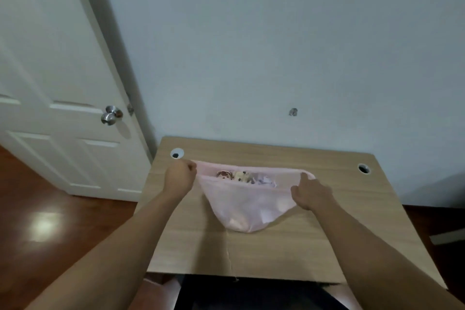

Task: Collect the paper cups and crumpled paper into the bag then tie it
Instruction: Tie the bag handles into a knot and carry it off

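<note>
Bag [241, 206] lies on the table [327, 246], cups [234, 175] inside.

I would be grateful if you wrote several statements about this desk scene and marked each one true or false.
1. Patterned paper cups and crumpled white paper are inside the translucent pink plastic bag. True.
2. The left hand lies flat on the light wooden desk, away from the bag. False: it grips the left end of the bag's rim.
3. The right hand holds the right end of the rim. True.
4. The bag is knotted shut. False: its mouth is open, stretched between both hands.
5. Loose cups are scattered across the desk. False: the cups in view are in the bag.
</note>
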